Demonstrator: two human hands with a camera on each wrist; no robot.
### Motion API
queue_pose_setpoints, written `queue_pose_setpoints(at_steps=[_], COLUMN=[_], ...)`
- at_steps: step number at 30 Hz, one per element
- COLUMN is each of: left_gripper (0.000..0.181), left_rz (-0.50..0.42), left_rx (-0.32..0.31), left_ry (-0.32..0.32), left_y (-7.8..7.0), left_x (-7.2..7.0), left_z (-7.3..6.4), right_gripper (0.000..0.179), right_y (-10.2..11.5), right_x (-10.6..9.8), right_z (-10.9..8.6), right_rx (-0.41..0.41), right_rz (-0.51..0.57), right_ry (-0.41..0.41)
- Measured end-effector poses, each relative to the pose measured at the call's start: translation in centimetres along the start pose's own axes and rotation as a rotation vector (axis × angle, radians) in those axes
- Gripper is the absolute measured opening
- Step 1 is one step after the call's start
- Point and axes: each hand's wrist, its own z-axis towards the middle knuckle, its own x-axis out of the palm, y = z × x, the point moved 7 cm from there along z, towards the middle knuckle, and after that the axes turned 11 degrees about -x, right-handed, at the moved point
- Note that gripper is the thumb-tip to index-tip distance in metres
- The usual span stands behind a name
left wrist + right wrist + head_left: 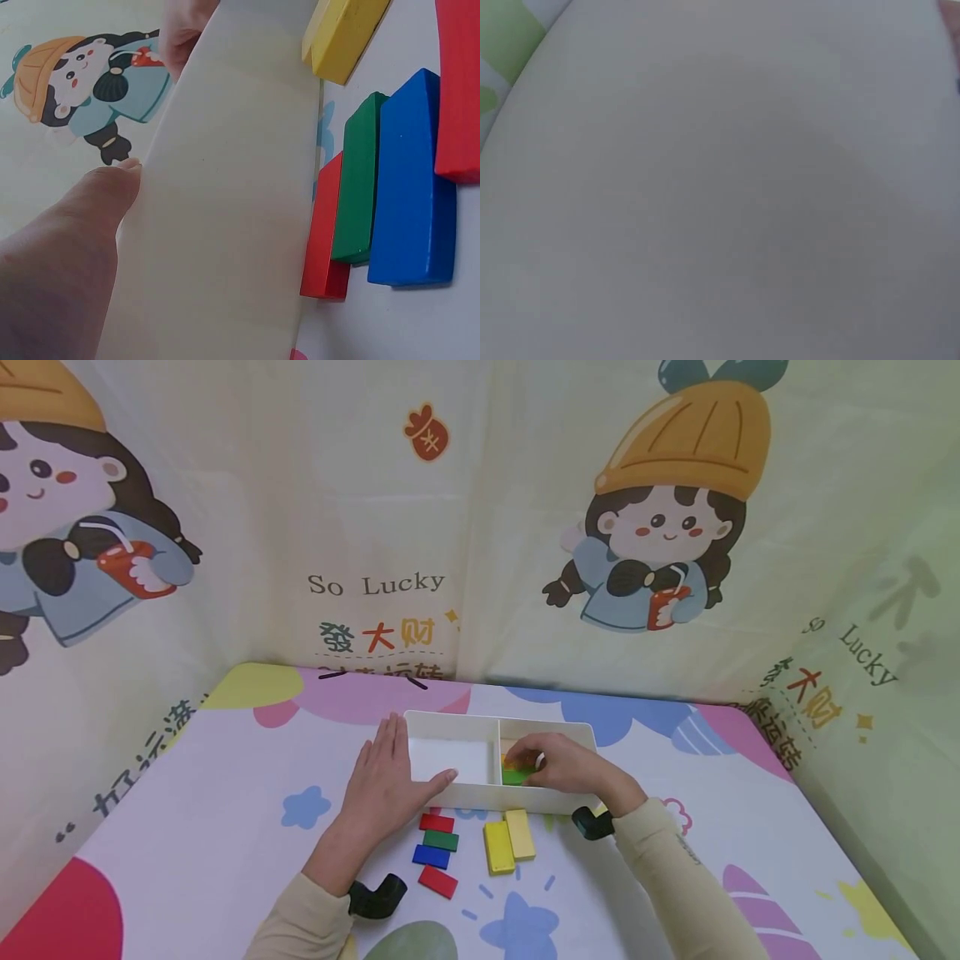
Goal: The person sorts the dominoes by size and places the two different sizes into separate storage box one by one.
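A white two-compartment box (452,795) lies across the table in front of me. My left hand (386,777) rests against its left end, fingers straight, with the thumb (112,191) along the front rim. My right hand (558,764) reaches into the right compartment, its curled fingers and thumb pinching a green block (516,776). A bit of orange shows beside those fingertips; the hand hides much of that compartment. Bare white floor shows in the left compartment. The right wrist view is filled by the blurred pale box wall (720,187).
Before the box lie a green block (441,841), a blue block (431,857), a red block (437,822) and another red block (438,882). Right of them are a yellow block (498,848) and a paler yellow block (520,835). A printed curtain (495,527) hangs behind the table.
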Motion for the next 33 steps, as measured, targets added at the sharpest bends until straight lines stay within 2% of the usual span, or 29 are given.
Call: queue_pose_setpoints(at_steps=[8, 20, 24, 29, 33], left_gripper=[0.114, 0.112, 0.112, 0.112, 0.112], left_rz=[-0.006, -0.024, -0.028, -0.028, -0.021], left_rx=[-0.006, -0.002, 0.001, -0.005, -0.005], left_ry=[0.007, -0.002, -0.009, 0.001, 0.005], left_y=[-0.1, -0.2, -0.3, -0.2, -0.1], left_x=[-0.1, -0.2, -0.2, 0.0, 0.0], left_z=[0.1, -0.1, -0.2, -0.3, -0.3], right_gripper=[0.027, 0.029, 0.03, 0.029, 0.029], right_y=[-0.3, -0.5, -0.8, -0.6, 0.3], right_x=[0.5, 0.6, 0.1, -1.2, -2.3], right_z=[1.0, 1.2, 0.5, -1.3, -3.0], right_rx=[-0.016, 0.003, 0.026, -0.006, -0.036], right_rz=[-0.019, -0.001, 0.015, 0.028, 0.027], right_ry=[0.066, 0.072, 0.023, -0.088, -0.181])
